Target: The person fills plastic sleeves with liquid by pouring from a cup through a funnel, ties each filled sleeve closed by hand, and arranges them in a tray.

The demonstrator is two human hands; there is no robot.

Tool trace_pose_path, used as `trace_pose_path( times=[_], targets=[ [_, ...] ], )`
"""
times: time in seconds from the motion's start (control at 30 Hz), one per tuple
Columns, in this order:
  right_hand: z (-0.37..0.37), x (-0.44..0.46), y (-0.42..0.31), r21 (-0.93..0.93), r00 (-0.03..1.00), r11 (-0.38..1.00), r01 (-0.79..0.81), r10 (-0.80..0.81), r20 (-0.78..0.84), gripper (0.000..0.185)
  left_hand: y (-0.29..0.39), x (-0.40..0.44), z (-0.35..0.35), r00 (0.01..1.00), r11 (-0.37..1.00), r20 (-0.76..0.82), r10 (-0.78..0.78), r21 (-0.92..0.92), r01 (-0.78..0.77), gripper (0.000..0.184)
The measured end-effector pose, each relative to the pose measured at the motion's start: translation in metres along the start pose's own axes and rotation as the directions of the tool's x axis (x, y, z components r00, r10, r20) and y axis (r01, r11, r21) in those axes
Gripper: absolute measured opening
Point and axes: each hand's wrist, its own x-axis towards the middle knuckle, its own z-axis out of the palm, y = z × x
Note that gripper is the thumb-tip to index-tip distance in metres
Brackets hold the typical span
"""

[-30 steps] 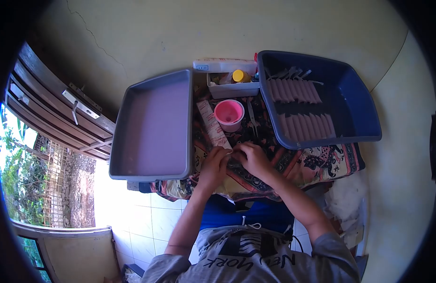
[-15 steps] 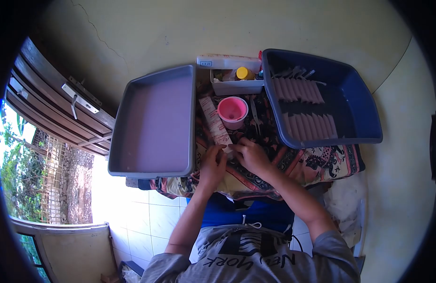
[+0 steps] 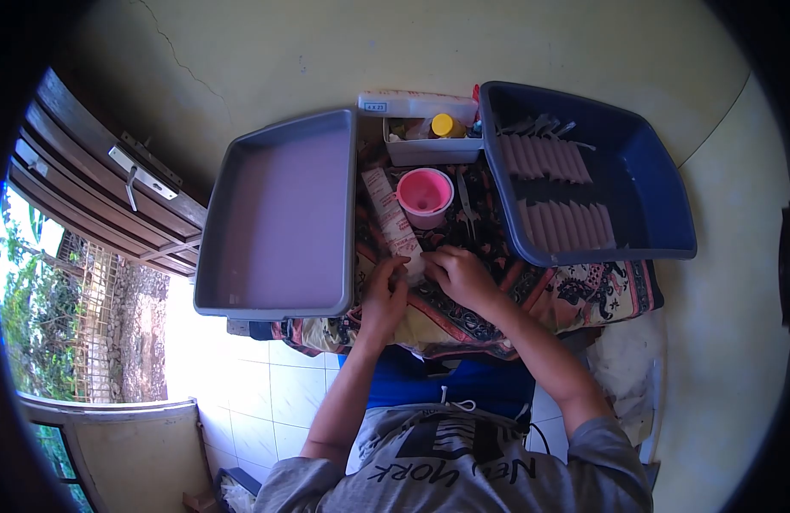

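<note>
My left hand (image 3: pixel 384 292) and my right hand (image 3: pixel 460 278) meet near the front of the cloth-covered table. Between their pinched fingertips is a thin, whitish translucent plastic bag (image 3: pixel 415 268); its far side is partly hidden by the fingers. Just beyond it lies a long pack with red print (image 3: pixel 389 209), running away from my hands. Right of the pack stands a pink cup with a pink funnel (image 3: pixel 424 190) in its top. A pair of scissors (image 3: pixel 467 205) lies to the right of the cup.
At left, a grey tray (image 3: pixel 347 214) holds a pinkish-purple liquid. A dark blue tub (image 3: pixel 651 197) at right has two rows of filled purple plastic packets (image 3: pixel 568 226). Behind the cup sits a grey box (image 3: pixel 433 154) with a yellow-capped bottle (image 3: pixel 447 126).
More of the whitish plastic shows between my fingertips now. My hands stay in nearly the same place, and the view has shifted slightly.
</note>
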Motion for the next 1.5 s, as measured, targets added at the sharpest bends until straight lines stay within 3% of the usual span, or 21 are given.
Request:
trace_pose_path(
  times=[0.17, 0.27, 0.53, 0.77, 0.9, 1.0, 1.07, 1.1, 1.13, 1.17, 1.2, 1.27, 1.3, 1.37, 1.4, 1.47, 1.5],
  targets=[
    [-0.001, 0.003, -0.001, 0.038, 1.0, 0.999, -0.001, 0.001, -0.019, 0.014, 0.002, -0.002, 0.001, 0.995, 0.988, -0.04, -0.095, -0.128, 0.089, 0.038],
    [-0.003, 0.005, -0.001, 0.1, 0.999, 0.994, -0.035, 0.039, -0.035, 0.012, 0.0, -0.004, 0.002, 0.994, 0.982, -0.049, -0.098, -0.168, 0.088, 0.037],
    [-0.002, 0.01, -0.004, 0.279, 0.983, 0.947, -0.157, 0.178, -0.054, 0.011, 0.013, 0.0, -0.005, 0.99, 0.988, 0.055, -0.129, -0.075, 0.133, 0.033],
    [-0.012, 0.003, -0.025, 0.281, 0.972, 0.96, 0.01, 0.057, -0.229, 0.01, 0.007, 0.002, 0.004, 0.992, 0.997, 0.127, 0.008, 0.08, -0.019, 0.046],
    [-0.034, -0.004, -0.048, 0.259, 0.958, 0.962, 0.089, -0.011, -0.287, 0.009, 0.015, 0.002, 0.001, 0.992, 0.982, 0.128, 0.013, 0.184, -0.036, 0.049],
    [-0.063, -0.005, -0.07, 0.139, 0.892, 0.967, 0.212, -0.133, -0.431, 0.009, 0.017, 0.001, -0.001, 0.986, 0.992, 0.151, -0.073, 0.113, 0.056, 0.047],
    [-0.078, -0.009, -0.084, 0.152, 0.888, 0.968, 0.198, -0.112, -0.446, 0.006, 0.023, -0.001, -0.003, 0.991, 0.997, 0.113, -0.073, -0.008, 0.075, 0.038],
    [-0.083, -0.011, -0.089, 0.252, 0.886, 0.95, 0.187, -0.052, -0.462, 0.005, 0.015, -0.003, -0.001, 0.991, 0.997, 0.114, -0.072, -0.008, 0.073, 0.038],
    [-0.086, -0.013, -0.092, 0.349, 0.882, 0.92, 0.177, 0.009, -0.472, 0.005, 0.003, -0.006, 0.001, 0.996, 0.987, 0.042, -0.076, -0.142, 0.081, 0.032],
    [-0.087, -0.014, -0.094, 0.452, 0.898, 0.877, 0.162, 0.059, -0.436, 0.005, -0.008, -0.011, 0.003, 0.996, 0.958, -0.028, -0.088, -0.275, 0.077, 0.027],
    [-0.092, -0.015, -0.1, 0.45, 0.897, 0.878, 0.164, 0.057, -0.438, 0.005, -0.005, -0.016, 0.0, 0.996, 0.958, -0.028, -0.085, -0.276, 0.074, 0.027],
    [-0.104, -0.018, -0.113, 0.807, 0.936, 0.572, -0.146, 0.345, -0.075, 0.007, 0.011, -0.023, -0.006, 0.99, 0.968, -0.13, -0.06, -0.25, 0.026, 0.023],
    [-0.106, -0.018, -0.112, 0.805, 0.935, 0.575, -0.145, 0.346, -0.079, 0.007, 0.021, -0.023, -0.009, 0.99, 0.967, -0.127, -0.058, -0.252, 0.024, 0.023],
    [-0.108, -0.018, -0.11, 0.855, 0.927, 0.43, -0.289, 0.35, 0.137, 0.009, 0.046, -0.024, -0.015, 0.985, 0.946, -0.122, 0.124, -0.286, -0.155, 0.03],
    [-0.107, -0.017, -0.109, 0.855, 0.926, 0.429, -0.293, 0.349, 0.142, 0.009, 0.059, -0.024, -0.02, 0.985, 0.946, -0.125, 0.121, -0.285, -0.152, 0.03],
    [-0.106, -0.017, -0.105, 0.789, 0.926, 0.493, -0.365, 0.279, 0.254, 0.01, 0.084, -0.021, -0.025, 0.99, 0.841, 0.034, 0.139, -0.532, -0.1, 0.031],
    [-0.105, -0.016, -0.105, 0.788, 0.926, 0.496, -0.366, 0.277, 0.256, 0.01, 0.09, -0.021, -0.023, 0.993, 0.755, 0.09, 0.074, -0.655, 0.003, 0.03]
  ],
)
